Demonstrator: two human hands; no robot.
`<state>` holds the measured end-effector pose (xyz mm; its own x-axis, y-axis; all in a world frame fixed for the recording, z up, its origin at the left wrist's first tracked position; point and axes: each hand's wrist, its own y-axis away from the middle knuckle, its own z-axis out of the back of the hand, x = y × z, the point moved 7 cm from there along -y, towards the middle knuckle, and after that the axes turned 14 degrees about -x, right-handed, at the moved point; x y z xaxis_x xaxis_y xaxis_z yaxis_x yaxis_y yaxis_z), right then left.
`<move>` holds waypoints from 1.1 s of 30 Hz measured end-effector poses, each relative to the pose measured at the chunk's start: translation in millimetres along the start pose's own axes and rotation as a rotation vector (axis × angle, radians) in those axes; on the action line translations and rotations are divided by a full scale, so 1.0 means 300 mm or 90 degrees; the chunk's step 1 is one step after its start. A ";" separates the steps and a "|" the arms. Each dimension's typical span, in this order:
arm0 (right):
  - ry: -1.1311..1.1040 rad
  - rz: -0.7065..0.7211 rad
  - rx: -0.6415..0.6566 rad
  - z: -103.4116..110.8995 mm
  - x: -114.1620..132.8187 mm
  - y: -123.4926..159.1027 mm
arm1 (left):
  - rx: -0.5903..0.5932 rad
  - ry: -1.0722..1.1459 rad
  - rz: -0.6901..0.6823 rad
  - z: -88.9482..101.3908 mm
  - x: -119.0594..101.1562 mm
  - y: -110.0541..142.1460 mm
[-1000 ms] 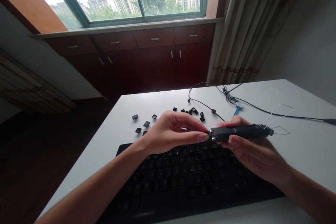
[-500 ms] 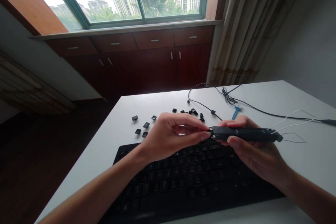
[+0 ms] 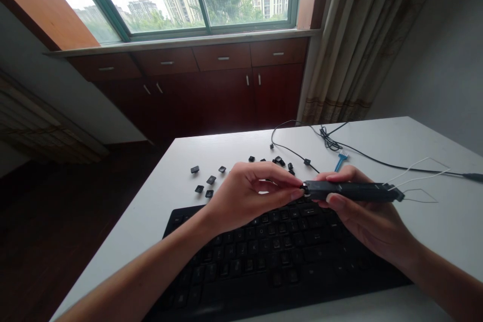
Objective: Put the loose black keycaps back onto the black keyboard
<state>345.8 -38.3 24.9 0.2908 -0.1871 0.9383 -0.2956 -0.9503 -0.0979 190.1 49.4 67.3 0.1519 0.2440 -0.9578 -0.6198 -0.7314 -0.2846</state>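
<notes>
Over the black keyboard (image 3: 241,274), my right hand (image 3: 372,216) grips a slim black keycap puller (image 3: 350,191) between thumb and fingers. Thin wire loops stick out of its right end, and small shiny metal parts show at its left end. My left hand (image 3: 247,191) is closed in a pinch right at that left end. A small dark piece seems to be between the fingertips, too hidden to name. Several keys of the keyboard are without caps, and both forearms cover part of it.
Loose black keycaps (image 3: 211,179) lie scattered on the white table (image 3: 162,186) behind the keyboard. A small blue brush (image 3: 340,161) rests behind my right hand. A black cable (image 3: 330,138) runs bundled across the back right. Beyond stand a dark red cabinet (image 3: 211,95) and a window.
The view has shifted very slightly. The puller's wire-loop end has moved a little to the left; both hands keep the same grip.
</notes>
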 end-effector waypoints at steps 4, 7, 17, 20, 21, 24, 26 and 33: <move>-0.006 -0.005 -0.006 0.004 -0.002 -0.002 | -0.008 0.017 0.025 0.009 0.000 0.000; -0.018 -0.022 -0.013 0.002 -0.004 -0.007 | -0.020 0.031 0.056 0.014 0.006 0.001; 0.002 -0.045 -0.093 0.025 0.002 -0.017 | 0.030 -0.221 -0.024 0.035 0.008 -0.015; 0.007 -0.051 -0.134 0.047 -0.008 -0.031 | 0.075 -0.376 -0.085 0.044 0.005 -0.019; 0.007 -0.054 -0.141 0.052 -0.011 -0.035 | 0.091 -0.410 -0.097 0.039 0.005 -0.016; 0.005 -0.058 -0.146 0.060 -0.015 -0.042 | 0.177 -0.478 -0.145 -0.012 0.014 0.013; 0.008 -0.060 -0.147 0.062 -0.016 -0.043 | 0.257 -0.521 -0.193 -0.066 0.025 0.046; 0.015 -0.065 -0.147 0.059 -0.017 -0.035 | 0.300 -0.553 -0.260 -0.122 0.046 0.076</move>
<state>363.5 -31.7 15.3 0.3094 -0.0855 0.9471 -0.4670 -0.8813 0.0730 206.2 12.7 46.2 -0.0701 0.9207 -0.3838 -0.9093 -0.2171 -0.3549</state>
